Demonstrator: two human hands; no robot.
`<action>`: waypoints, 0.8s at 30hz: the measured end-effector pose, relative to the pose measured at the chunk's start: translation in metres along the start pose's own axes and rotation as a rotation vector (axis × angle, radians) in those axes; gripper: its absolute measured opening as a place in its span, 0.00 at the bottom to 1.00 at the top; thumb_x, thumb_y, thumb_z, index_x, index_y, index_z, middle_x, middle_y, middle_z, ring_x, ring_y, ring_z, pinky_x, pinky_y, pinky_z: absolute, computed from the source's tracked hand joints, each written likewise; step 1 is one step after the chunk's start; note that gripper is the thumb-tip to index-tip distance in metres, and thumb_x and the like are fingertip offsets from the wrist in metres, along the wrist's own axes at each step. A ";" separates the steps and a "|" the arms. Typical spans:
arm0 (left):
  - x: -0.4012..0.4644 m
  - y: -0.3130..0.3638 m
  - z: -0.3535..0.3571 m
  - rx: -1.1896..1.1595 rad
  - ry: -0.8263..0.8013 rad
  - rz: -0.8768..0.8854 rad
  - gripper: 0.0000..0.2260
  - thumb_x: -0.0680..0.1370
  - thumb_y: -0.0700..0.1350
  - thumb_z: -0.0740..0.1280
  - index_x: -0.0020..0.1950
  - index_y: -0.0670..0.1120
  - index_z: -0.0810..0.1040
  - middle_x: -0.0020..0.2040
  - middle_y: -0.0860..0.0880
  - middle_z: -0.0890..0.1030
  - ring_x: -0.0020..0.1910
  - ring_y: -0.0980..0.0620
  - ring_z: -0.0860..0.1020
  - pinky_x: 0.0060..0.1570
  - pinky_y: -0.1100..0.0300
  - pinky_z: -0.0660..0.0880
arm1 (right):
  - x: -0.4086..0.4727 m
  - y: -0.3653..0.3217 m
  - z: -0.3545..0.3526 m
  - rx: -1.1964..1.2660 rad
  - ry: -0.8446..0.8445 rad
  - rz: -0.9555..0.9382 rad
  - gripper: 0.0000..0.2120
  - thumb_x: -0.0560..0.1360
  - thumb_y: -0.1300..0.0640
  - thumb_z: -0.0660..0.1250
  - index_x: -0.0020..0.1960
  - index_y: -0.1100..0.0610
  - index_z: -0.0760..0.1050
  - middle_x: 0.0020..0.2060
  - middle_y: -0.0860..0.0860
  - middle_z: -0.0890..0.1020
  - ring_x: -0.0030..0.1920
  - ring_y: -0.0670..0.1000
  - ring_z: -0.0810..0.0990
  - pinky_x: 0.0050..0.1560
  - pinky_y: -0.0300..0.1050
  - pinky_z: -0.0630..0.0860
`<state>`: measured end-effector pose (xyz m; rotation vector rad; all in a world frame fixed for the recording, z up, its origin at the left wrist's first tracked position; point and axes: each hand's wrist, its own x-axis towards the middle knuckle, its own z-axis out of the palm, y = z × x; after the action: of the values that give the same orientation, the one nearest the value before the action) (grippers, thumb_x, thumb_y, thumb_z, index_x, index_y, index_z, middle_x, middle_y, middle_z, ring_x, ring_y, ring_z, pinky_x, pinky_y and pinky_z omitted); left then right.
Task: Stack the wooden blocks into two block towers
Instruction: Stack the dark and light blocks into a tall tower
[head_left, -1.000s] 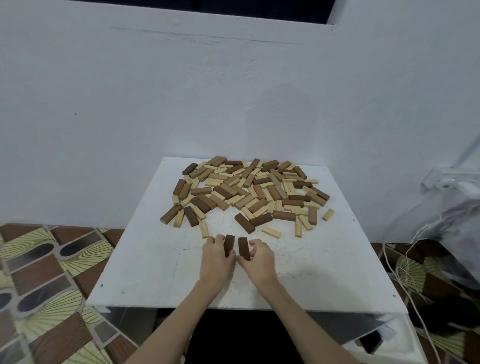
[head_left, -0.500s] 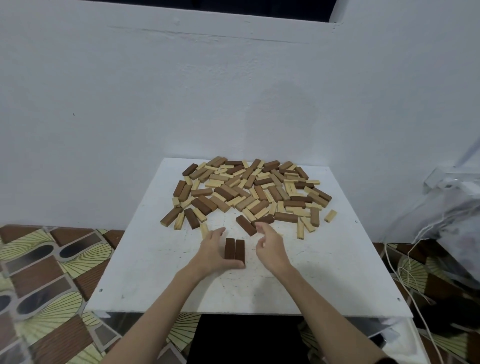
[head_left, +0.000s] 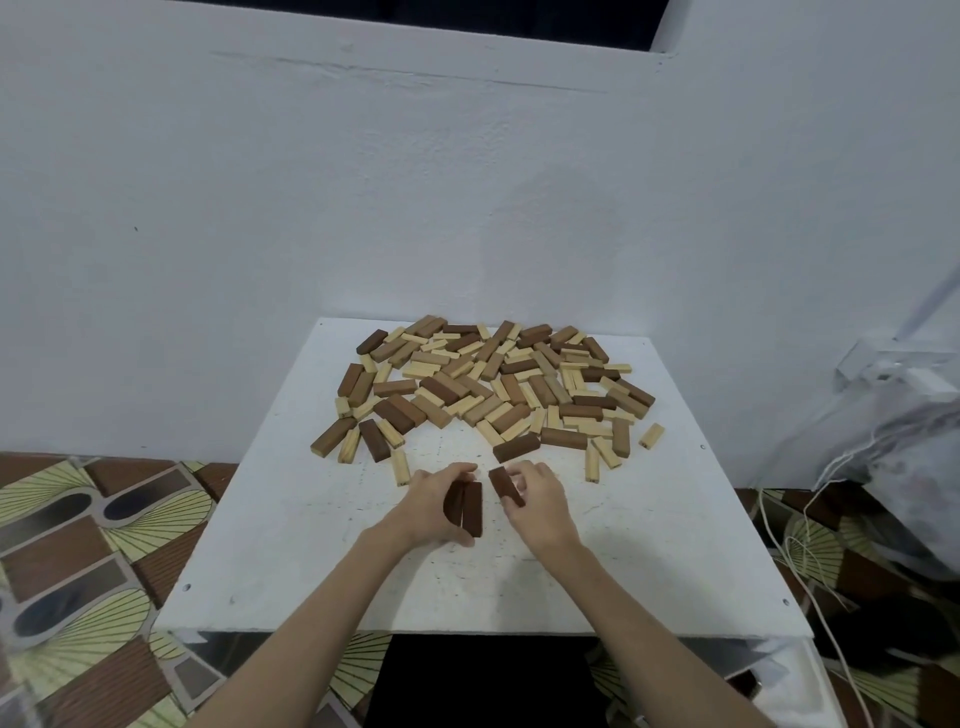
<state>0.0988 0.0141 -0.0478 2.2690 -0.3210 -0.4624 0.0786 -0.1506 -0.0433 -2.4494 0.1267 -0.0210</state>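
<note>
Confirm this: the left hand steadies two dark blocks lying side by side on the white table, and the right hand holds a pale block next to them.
Not quite. In the head view the right hand holds a dark brown block, not a pale one. The rest stands: the left hand steadies two dark blocks lying side by side on the white table.

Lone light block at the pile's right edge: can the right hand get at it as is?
Probably not yet: the right hand grips a dark block. The lone light block sits apart on the table, path unobstructed.
</note>
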 end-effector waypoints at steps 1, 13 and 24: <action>0.000 0.001 0.000 -0.004 0.003 0.002 0.39 0.65 0.41 0.78 0.71 0.52 0.62 0.60 0.54 0.72 0.65 0.48 0.61 0.65 0.50 0.65 | 0.000 0.001 0.001 0.048 0.006 0.037 0.19 0.74 0.61 0.69 0.64 0.55 0.71 0.58 0.53 0.72 0.57 0.52 0.76 0.58 0.46 0.76; -0.001 -0.004 -0.004 -0.059 -0.028 0.006 0.44 0.60 0.39 0.80 0.71 0.50 0.62 0.66 0.50 0.69 0.63 0.47 0.70 0.64 0.47 0.70 | -0.007 0.006 -0.021 0.143 -0.389 0.004 0.49 0.65 0.60 0.78 0.76 0.48 0.53 0.72 0.47 0.62 0.43 0.44 0.71 0.39 0.34 0.71; 0.003 -0.009 -0.001 -0.039 0.034 0.070 0.42 0.61 0.41 0.81 0.69 0.49 0.63 0.57 0.54 0.71 0.61 0.49 0.68 0.64 0.51 0.67 | 0.002 0.000 -0.011 0.127 -0.423 -0.110 0.49 0.64 0.62 0.77 0.76 0.45 0.54 0.68 0.49 0.69 0.39 0.40 0.68 0.42 0.34 0.68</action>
<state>0.1029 0.0198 -0.0547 2.2175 -0.3696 -0.3898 0.0801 -0.1576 -0.0347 -2.2766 -0.1904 0.4249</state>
